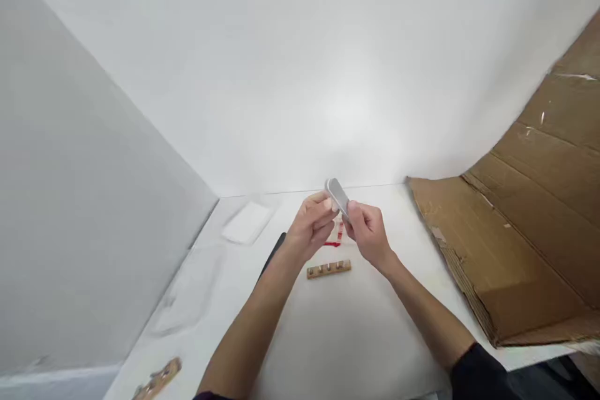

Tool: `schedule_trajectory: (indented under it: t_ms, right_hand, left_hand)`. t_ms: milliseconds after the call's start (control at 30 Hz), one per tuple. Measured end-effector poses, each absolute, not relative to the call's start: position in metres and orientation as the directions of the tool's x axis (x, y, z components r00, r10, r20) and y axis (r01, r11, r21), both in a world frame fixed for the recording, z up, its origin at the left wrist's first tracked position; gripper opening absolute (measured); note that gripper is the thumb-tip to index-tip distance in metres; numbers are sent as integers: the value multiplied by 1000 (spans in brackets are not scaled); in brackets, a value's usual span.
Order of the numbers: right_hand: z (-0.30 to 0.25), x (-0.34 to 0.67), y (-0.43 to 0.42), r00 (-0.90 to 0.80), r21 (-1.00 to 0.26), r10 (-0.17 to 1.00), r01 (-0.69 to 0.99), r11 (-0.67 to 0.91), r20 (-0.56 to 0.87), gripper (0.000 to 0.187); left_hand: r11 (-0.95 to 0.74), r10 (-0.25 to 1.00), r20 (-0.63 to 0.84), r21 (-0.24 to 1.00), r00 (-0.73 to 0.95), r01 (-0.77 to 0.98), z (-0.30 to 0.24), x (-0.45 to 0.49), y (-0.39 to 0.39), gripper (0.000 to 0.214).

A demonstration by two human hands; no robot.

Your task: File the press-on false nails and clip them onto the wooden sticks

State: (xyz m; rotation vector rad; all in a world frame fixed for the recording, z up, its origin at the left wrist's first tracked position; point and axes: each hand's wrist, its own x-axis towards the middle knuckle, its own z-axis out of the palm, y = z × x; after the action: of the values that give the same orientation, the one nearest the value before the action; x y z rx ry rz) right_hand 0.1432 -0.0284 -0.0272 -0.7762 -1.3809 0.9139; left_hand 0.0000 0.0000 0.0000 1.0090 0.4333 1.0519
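The held piece (339, 196) is silver-grey with a paler edge. A brown strip (328, 269) bears a row of silvery knobs; another brown strip (159, 379), also silver-knobbed, lies nearer the left corner. Bright red marks a whitish packet (333, 239). The table (356, 331) is white, dulling to grey in front; the back wall (262, 75) is white, the cardboard (515, 262) plain tan-brown, the right sleeve (482, 376) near-black.

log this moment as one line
left hand: fingertips at grey rounded object | right hand: gripping it | central wooden strip: on white table | cardboard: right side
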Motion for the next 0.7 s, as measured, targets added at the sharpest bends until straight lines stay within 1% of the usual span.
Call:
schedule_trajectory:
  t_ms: [100,200,367,500,567,667,700]
  right_hand:
    - [-29,142,-27,-59,-901,900,-71,428,433,62]
    - [-27,142,-28,-53,-904,904,-65,422,425,62]
    - [-24,145,-31,-30,-903,904,-83,422,426,64]
    - [-35,143,-20,-111,-922,919,-125,365,379,68]
    - [-40,142,-13,-62,-933,937,-132,334,344,69]
    - [-38,145,-9,107,-935,945,-146,323,310,68]
    - [-36,147,-10,136,-929,939,-156,335,316,68]
  left_hand:
    - [114,883,156,843,442,-526,1,-4,2,44]
    - [84,884,175,853,433,-516,1,-4,2,41]
    - [89,864,172,873,473,-480,-3,-1,1,39]
    - [114,857,172,857,486,-503,-5,-4,2,42]
    - [118,854,172,855,491,-505,-4,-7,3,42]
    - [130,849,162,859,503,-495,-2,-8,2,41]
    - [134,849,159,859,505,-495,-1,-7,1,41]
